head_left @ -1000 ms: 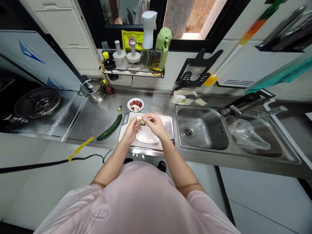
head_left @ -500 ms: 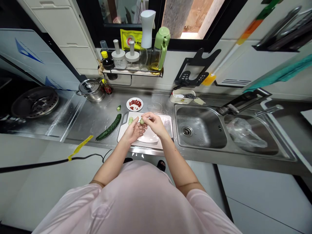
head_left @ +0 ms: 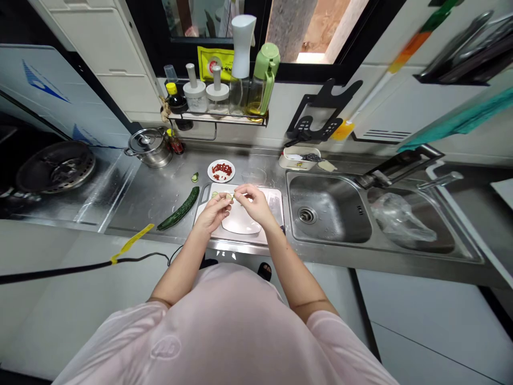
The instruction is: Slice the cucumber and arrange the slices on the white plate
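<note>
Over the white cutting board (head_left: 276,206), my left hand (head_left: 215,211) and my right hand (head_left: 253,204) meet with their fingertips close together. A small pale green cucumber slice (head_left: 230,197) is pinched between them, mostly covered by the fingers. Below my hands lies a white plate (head_left: 242,225) on the board. A few more cucumber slices (head_left: 214,194) rest on the board behind my left hand, partly hidden by it. To the left of the board is a long dark green cucumber (head_left: 179,209), with a cut cucumber end (head_left: 194,177) beyond it.
Behind the board stands a small plate (head_left: 210,172) of chopped red pieces, beside a clear dish (head_left: 254,175). A lidded steel pot (head_left: 150,148) is at back left, a pan (head_left: 56,167) farther left. The double sink (head_left: 331,208) is right; a rack (head_left: 224,117) holds bottles.
My left hand has turned from an open palm to a pinch at the cucumber slice, shifting slightly left. My right hand stays nearly in place.
</note>
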Available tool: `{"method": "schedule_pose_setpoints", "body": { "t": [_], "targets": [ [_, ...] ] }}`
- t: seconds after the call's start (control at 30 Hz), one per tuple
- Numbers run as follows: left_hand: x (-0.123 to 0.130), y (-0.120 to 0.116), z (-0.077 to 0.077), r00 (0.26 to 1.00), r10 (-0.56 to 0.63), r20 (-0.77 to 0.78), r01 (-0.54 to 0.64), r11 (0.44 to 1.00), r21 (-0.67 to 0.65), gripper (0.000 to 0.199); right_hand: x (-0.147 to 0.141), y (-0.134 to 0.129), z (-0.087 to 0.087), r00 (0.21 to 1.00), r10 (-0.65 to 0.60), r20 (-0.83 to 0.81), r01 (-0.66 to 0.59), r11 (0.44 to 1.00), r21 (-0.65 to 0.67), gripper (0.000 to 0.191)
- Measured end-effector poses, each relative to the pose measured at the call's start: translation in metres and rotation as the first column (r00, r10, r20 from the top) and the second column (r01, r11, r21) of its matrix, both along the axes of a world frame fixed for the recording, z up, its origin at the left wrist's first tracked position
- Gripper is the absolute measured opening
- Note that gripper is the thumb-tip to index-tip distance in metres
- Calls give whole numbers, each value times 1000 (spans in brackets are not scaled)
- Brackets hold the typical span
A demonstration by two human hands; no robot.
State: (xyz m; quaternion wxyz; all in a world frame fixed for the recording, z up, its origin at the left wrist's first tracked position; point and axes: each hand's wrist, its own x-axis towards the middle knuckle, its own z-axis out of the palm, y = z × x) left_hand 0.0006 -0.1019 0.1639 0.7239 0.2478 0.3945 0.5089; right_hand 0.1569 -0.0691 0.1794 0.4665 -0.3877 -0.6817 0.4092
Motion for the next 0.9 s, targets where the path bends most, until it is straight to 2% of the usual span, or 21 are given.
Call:
{"method": "schedule_pose_setpoints", "body": {
  "t": [0.2, 0.3, 0.53, 0.9],
  "targets": [
    [5, 1, 3, 976, 189, -109, -177, 978, 110, 35, -1, -1, -2, 1000, -21, 23, 20, 999, 44, 17],
    [7, 1, 3, 957, 251, -142, -225, 958, 178, 37, -2, -1, -3, 999, -26, 32, 25, 999, 43, 17],
    [8, -1, 2, 907, 351, -235, -257, 900, 353, 37, -2, -2, -3, 999, -27, 45, 26, 999, 30, 17],
    [9, 0, -2, 862, 415, -290, -269, 861, 431, 34, -3, -1, -6, 999, -31, 43, 31, 1000, 0, 18]
  ]
}}
